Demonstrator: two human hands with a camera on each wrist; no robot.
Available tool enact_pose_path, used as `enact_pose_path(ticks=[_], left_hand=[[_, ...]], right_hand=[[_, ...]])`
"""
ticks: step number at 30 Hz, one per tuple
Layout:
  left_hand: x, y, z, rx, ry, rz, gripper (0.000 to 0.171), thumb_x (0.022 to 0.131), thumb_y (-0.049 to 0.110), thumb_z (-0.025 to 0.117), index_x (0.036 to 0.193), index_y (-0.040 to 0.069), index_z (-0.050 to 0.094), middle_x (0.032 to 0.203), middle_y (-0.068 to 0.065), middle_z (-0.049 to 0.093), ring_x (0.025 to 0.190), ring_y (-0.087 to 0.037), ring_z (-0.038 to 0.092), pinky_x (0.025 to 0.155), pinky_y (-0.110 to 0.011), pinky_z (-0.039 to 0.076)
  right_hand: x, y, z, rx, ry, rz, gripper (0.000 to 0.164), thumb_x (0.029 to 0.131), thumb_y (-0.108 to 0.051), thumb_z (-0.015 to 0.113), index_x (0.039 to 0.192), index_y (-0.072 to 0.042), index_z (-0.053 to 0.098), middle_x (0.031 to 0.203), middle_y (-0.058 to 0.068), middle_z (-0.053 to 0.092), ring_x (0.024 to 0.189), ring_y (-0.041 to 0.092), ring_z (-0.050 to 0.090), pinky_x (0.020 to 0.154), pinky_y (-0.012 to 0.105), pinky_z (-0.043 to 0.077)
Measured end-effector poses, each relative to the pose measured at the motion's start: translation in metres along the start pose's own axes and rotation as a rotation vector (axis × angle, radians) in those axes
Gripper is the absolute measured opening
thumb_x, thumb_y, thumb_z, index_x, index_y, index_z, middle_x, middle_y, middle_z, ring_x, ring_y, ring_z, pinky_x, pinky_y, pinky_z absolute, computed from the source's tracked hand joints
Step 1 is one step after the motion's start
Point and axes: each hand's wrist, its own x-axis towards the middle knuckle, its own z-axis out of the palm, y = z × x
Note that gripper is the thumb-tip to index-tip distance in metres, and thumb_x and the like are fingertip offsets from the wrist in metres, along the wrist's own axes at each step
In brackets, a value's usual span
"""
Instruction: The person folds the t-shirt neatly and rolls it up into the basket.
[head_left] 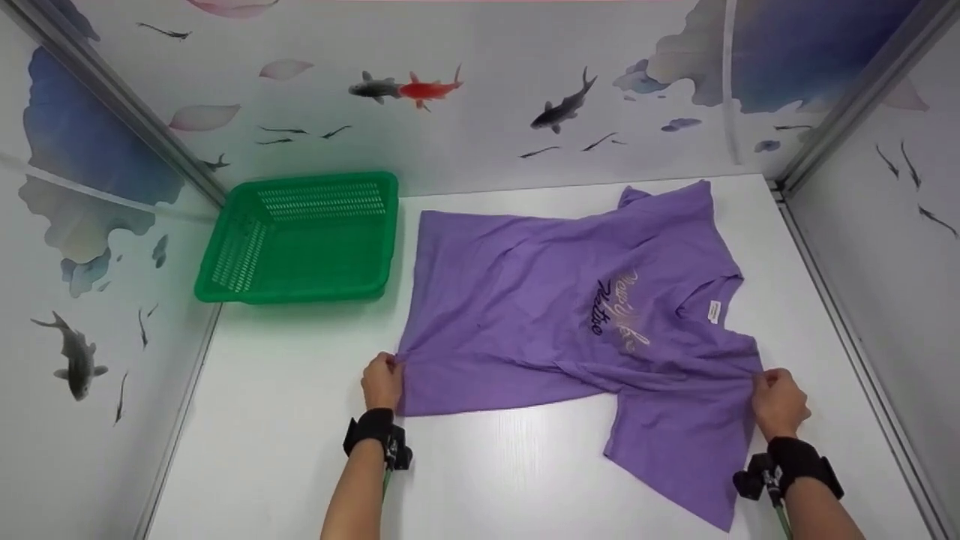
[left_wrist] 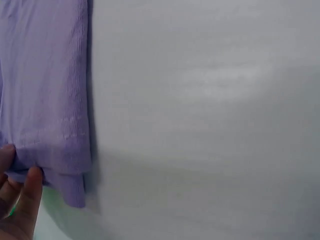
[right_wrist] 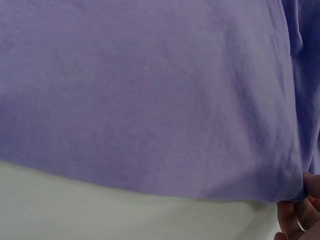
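Observation:
A purple T-shirt (head_left: 517,300) with script lettering on its chest lies spread sideways on the white table, its neckline and label to the right, its hem to the left. My left hand (head_left: 383,382) pinches the hem near the shirt's lower left corner; in the left wrist view, thumb and fingers (left_wrist: 34,187) grip the layered hem edge. On the other side, my right hand (head_left: 780,401) pinches the shoulder edge above the near sleeve, and the right wrist view has its fingertips (right_wrist: 312,185) on the cloth's edge. Creases run across the shirt between both hands.
A green plastic basket (head_left: 322,259) with slotted walls stands at the back left of the table (head_left: 285,435), close to the shirt's hem. Panels printed with fish (head_left: 562,105) rise behind and on both sides. The near sleeve (head_left: 682,450) reaches toward the front.

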Motion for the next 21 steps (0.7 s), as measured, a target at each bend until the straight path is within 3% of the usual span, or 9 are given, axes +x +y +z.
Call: enact_pose_path(ticks=[3,7,11,17,21], left_hand=[[0.002,-0.002,-0.004,-0.01,-0.029,0.036,0.013,0.079,0.003,0.064,0.087,-0.005,0.06,0.076,-0.015,0.057,0.072,-0.029,0.056,0.067,-0.043,0.045],[0.001,-0.001,-0.005,-0.014,-0.05,0.055,0.026,0.078,0.004,0.066,0.102,-0.004,0.059,0.091,-0.018,0.055,0.085,-0.033,0.052,0.075,-0.043,0.042],[0.004,0.004,-0.005,0.052,-0.07,0.12,0.033,0.077,0.005,0.068,0.108,-0.001,0.06,0.101,-0.019,0.051,0.092,-0.035,0.046,0.076,-0.045,0.041],[0.017,0.011,-0.008,0.247,-0.104,0.248,0.016,0.076,0.008,0.069,0.09,0.001,0.067,0.088,-0.016,0.057,0.084,-0.032,0.048,0.068,-0.045,0.043],[0.017,0.01,-0.016,0.187,-0.133,0.307,0.006,0.076,0.007,0.067,0.077,0.001,0.067,0.079,-0.013,0.058,0.079,-0.031,0.048,0.067,-0.045,0.042]], right_hand=[[0.002,0.003,-0.002,0.002,-0.027,0.001,0.032,0.094,-0.017,0.039,0.106,0.012,0.046,0.101,0.033,0.05,0.094,0.047,0.045,0.081,0.06,0.026],[-0.002,0.005,-0.006,-0.024,-0.132,0.041,0.046,0.093,-0.028,0.039,0.112,0.013,0.045,0.107,0.033,0.05,0.098,0.048,0.044,0.082,0.06,0.026],[-0.009,0.005,-0.01,-0.071,-0.229,0.081,0.054,0.09,-0.033,0.04,0.114,0.015,0.044,0.112,0.036,0.047,0.102,0.051,0.042,0.082,0.062,0.025],[-0.015,0.004,-0.011,-0.101,-0.283,0.101,0.054,0.087,-0.032,0.042,0.113,0.015,0.046,0.112,0.036,0.047,0.102,0.052,0.041,0.081,0.062,0.024],[-0.016,0.004,-0.012,-0.095,-0.266,0.095,0.048,0.088,-0.028,0.042,0.11,0.015,0.049,0.109,0.036,0.049,0.1,0.052,0.043,0.081,0.061,0.026]])
